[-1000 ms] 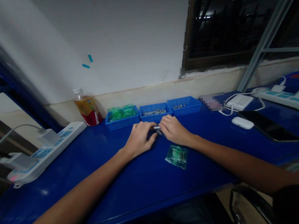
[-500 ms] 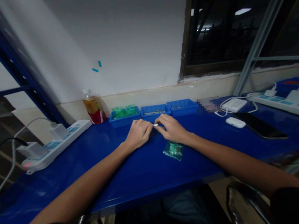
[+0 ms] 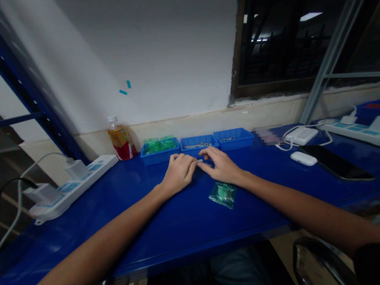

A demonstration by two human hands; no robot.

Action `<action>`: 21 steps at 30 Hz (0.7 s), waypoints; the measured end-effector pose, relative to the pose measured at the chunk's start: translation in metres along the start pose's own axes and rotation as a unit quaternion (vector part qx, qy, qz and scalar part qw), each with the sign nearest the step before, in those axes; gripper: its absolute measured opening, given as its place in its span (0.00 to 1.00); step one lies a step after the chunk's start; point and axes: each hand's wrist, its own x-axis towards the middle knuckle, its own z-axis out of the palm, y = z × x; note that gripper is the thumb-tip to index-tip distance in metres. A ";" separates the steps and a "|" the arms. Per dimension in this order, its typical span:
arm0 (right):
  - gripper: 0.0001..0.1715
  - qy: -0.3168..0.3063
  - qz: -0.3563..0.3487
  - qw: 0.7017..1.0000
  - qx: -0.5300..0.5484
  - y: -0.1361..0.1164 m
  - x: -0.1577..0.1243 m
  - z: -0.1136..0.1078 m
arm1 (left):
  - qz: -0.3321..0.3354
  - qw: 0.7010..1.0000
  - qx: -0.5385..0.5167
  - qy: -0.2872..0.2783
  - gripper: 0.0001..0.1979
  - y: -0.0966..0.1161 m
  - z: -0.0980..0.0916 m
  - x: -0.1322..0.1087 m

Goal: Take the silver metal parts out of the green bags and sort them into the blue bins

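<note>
A small, pale, slim piece (image 3: 199, 161), too small to name, is between my two hands above the blue table. My left hand (image 3: 179, 173) is closed, pinching the piece's left end between thumb and forefinger. At its right end, my right hand (image 3: 221, 165) has curled fingers, with thumb and forefinger a little apart around the tip; whether they touch it is hard to see. A clear plastic bag (image 3: 222, 194) with green and metallic contents lies just below my right wrist.
Behind my hands stand a blue bin of green packets (image 3: 159, 146), a bin of metal parts (image 3: 190, 146) and another bin (image 3: 234, 139). A drink bottle (image 3: 121, 141) and power strip (image 3: 74, 183) are left; a phone (image 3: 336, 163), white case (image 3: 303, 159) and second strip (image 3: 367, 132) right.
The small piece now looks greyer and slightly turned between my fingertips. My right forefinger has lifted a little from it. The whole view has shifted slightly.
</note>
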 end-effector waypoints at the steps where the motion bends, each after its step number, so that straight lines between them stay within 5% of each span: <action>1: 0.12 -0.002 -0.010 1.000 0.000 -0.002 0.000 -0.001 | -0.002 1.000 0.002 0.000 0.15 -0.001 0.000 0.000; 6: 0.08 -0.018 -0.031 0.999 -0.026 -0.004 -0.001 -0.002 | -0.003 1.000 -0.011 -0.012 0.17 -0.002 0.002 0.001; 16: 0.18 -0.020 -0.010 0.998 -0.066 0.011 0.001 0.004 | -0.004 1.000 -0.024 0.015 0.10 -0.001 0.004 0.000; 21: 0.10 0.002 -0.010 1.000 -0.011 0.003 -0.001 0.002 | -0.021 1.000 0.013 0.012 0.12 -0.001 0.004 0.001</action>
